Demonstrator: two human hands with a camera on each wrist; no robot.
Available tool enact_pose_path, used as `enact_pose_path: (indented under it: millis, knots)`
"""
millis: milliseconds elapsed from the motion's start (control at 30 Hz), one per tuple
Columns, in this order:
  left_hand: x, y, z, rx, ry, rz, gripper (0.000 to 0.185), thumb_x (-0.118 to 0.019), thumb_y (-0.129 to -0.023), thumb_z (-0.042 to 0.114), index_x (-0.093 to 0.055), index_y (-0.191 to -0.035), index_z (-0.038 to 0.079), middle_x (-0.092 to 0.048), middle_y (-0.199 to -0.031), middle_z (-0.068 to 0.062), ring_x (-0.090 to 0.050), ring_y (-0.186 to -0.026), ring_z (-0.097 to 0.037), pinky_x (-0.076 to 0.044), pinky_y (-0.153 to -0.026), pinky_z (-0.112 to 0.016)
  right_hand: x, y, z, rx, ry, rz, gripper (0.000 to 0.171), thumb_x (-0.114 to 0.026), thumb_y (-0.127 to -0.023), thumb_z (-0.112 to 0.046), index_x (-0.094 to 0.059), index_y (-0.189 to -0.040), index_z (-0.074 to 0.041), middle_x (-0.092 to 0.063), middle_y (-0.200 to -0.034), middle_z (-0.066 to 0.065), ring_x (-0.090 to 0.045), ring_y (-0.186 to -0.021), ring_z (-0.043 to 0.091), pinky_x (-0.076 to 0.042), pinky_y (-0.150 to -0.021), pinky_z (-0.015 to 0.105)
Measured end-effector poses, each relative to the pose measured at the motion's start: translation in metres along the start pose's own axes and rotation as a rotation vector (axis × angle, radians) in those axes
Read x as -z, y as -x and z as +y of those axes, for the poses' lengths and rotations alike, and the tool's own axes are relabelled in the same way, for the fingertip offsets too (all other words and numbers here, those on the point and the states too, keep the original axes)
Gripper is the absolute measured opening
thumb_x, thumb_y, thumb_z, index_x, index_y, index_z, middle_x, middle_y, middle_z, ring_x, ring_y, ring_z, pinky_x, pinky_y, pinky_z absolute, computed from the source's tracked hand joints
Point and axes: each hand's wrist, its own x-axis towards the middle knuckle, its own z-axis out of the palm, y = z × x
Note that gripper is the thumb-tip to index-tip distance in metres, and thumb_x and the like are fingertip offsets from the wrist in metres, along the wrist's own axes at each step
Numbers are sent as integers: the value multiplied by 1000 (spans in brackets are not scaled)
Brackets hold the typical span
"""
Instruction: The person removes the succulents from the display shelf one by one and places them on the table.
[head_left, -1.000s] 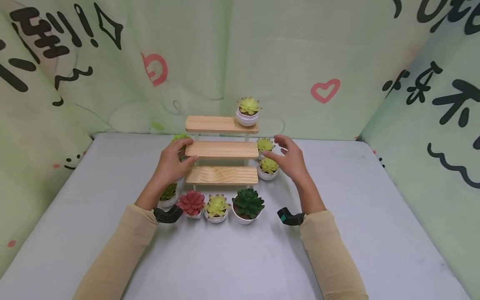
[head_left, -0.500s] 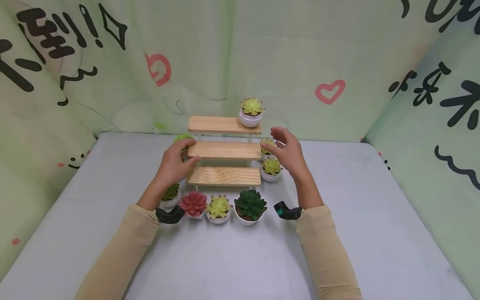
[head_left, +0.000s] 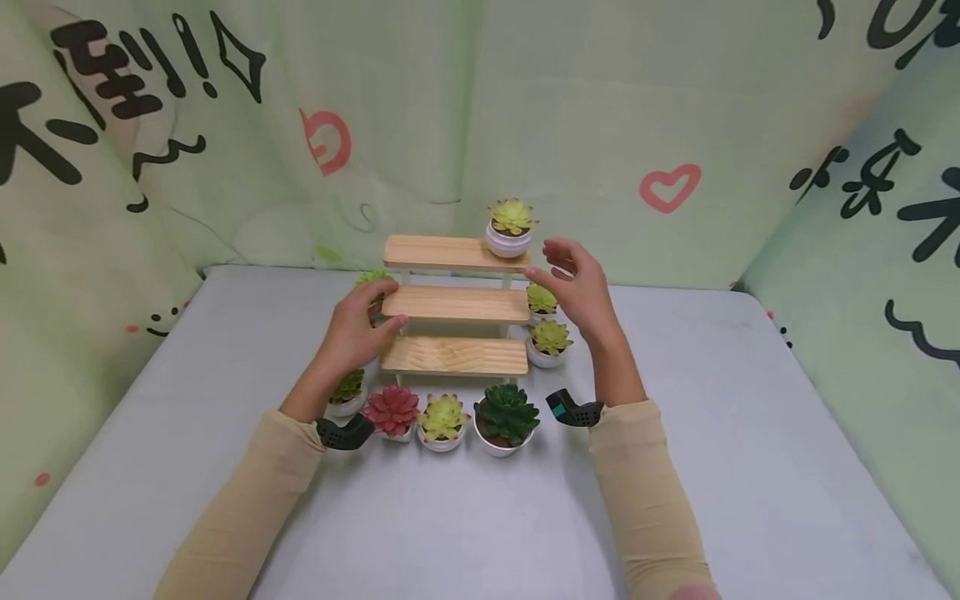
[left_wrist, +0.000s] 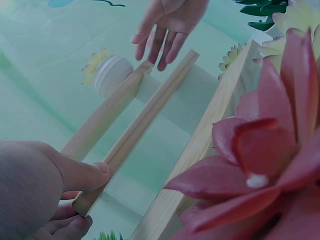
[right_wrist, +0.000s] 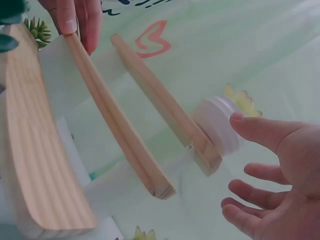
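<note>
From the head view, your left hand (head_left: 352, 329) grips the left end of the middle board (head_left: 455, 304) of the three-step wooden stand (head_left: 454, 357), thumb on the front edge and fingers curled over the top. Your right hand (head_left: 581, 287) hangs just off the right end of the stand, fingers spread and relaxed, holding nothing, level with the gap between the middle board and the top board (head_left: 450, 252). The yellow-green succulent in its white pot (head_left: 510, 227) sits at the very right end of the top board, close to your fingertips. Two more small pots (head_left: 547, 342) stand on the grey table (head_left: 712, 433) just beside the stand's right edge, under your right wrist; a red succulent (head_left: 392, 410), a yellow one (head_left: 442, 419) and a dark green one (head_left: 506, 414) line the front, so the free table lies well out to the right and toward you. From the left wrist view, your thumb (left_wrist: 82, 175) presses the board's end (left_wrist: 135, 140) while the fingers curl below it. From the right wrist view, your right hand (right_wrist: 270, 185) is spread apart near the white pot (right_wrist: 217, 122), not touching it, with the board ends (right_wrist: 160, 187) just beside it.
</note>
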Motion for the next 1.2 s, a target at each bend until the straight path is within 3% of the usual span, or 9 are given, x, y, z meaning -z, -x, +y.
enact_pose_path:
  millis: [1200]
  knots:
    - [-1, 0, 0, -1, -17, 6, 50, -67, -91, 10, -48, -136, -1, -48, -139, -21, -47, -132, -36, -47, -108, -41, -21, -23, -3, 98, -83, 47, 58, -74, -86, -27, -52, -136, -6, -53, -138, 13, -48, -131, 25, -41, -114, 40]
